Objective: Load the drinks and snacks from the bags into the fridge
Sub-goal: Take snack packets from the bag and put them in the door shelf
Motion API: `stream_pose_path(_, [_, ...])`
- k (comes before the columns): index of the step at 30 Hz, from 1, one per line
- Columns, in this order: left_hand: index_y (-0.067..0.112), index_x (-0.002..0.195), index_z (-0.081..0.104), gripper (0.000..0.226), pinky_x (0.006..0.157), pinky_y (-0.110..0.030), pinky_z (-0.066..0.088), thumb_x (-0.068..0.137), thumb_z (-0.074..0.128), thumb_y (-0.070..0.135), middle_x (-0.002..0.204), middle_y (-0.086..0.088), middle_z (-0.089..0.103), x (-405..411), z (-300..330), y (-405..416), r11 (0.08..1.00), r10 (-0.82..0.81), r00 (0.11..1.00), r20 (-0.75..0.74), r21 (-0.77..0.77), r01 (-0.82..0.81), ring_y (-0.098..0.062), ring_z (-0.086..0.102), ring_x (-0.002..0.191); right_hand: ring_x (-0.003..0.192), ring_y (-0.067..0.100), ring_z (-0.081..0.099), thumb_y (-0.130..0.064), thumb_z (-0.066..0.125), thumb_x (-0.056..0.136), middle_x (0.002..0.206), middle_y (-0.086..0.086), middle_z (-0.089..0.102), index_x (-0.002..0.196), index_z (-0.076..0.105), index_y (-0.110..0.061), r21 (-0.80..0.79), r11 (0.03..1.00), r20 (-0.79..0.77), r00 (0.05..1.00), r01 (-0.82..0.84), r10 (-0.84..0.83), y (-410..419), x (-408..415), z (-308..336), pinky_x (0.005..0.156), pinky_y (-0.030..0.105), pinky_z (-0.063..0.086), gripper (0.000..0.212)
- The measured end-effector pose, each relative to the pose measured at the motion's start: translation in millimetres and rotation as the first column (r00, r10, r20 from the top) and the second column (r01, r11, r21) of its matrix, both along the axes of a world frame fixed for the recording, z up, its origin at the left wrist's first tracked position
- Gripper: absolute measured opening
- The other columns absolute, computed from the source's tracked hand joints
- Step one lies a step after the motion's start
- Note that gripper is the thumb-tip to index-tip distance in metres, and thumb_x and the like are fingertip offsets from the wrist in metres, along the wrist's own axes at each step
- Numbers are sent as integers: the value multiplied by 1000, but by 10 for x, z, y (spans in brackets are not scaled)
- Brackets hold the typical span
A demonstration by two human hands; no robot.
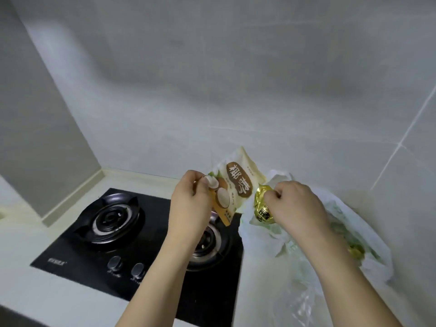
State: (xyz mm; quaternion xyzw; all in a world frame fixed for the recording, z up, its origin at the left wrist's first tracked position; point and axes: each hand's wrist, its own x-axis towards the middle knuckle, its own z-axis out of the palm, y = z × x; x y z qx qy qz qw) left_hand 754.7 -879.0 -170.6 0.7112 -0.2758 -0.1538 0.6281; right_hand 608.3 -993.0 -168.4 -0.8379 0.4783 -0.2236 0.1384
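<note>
My left hand (pixel 191 204) pinches the edge of a cream and brown snack packet (pixel 236 185) printed with coconut pictures, holding it upright above the stove's right burner. Beside it, my right hand (pixel 297 204) grips the crimped top of a gold foil packet (pixel 262 206) with a black label, lifted just above the open mouth of a white plastic bag (pixel 335 244). That bag lies crumpled on the counter at the right, and more green and gold items (pixel 354 251) show dimly through its film.
A black two-burner gas stove (pixel 113 223) with two knobs (pixel 127 266) sits in the pale countertop (pixel 47 286) on the left. Grey tiled walls (pixel 236 79) close in the back and left. Loose clear plastic (pixel 299 300) spreads toward the front right.
</note>
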Motion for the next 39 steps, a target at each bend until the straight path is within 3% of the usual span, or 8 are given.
stream_pose_path(4, [25,76,61,24,74,-56,60,97,49,23,83,-4,73,265,3,381,997,73,995,-62,-33,-75,-27,73,83,55,19,37,-26,47,88,62,2,41,60,39,-10,-2,997,27,997,-75,75,334,291,69,46,30,25,33])
stream_pose_path(11, [13,84,60,21,68,-44,63,101,48,15,90,-12,73,472,63,859,969,205,967,-154,-103,-222,-24,74,81,53,19,30,-25,48,86,59,2,32,58,31,-13,-23,970,38,970,-241,242,661,675,228,47,31,21,35])
stream_pose_path(21, [9,88,58,22,62,-34,61,104,45,15,90,-8,74,551,150,1380,865,462,861,-215,-105,-490,-18,75,77,52,18,24,-24,47,87,60,2,28,59,28,-13,-28,865,44,864,-501,502,906,1188,254,48,31,20,35])
stream_pose_path(27, [8,92,56,21,59,-24,58,105,44,18,91,-6,73,478,67,1895,755,626,746,-228,-61,-653,-13,74,77,50,16,27,-26,48,88,57,0,31,57,32,-14,41,736,71,737,-676,672,1296,1524,110,47,27,21,37])
stream_pose_path(39, [11,90,56,23,59,-22,57,106,44,22,89,-6,73,192,73,3277,446,861,444,-248,-50,-894,-15,75,78,56,19,42,-27,49,88,65,4,48,58,39,-11,83,376,73,382,-923,921,2664,1951,72,47,32,28,36])
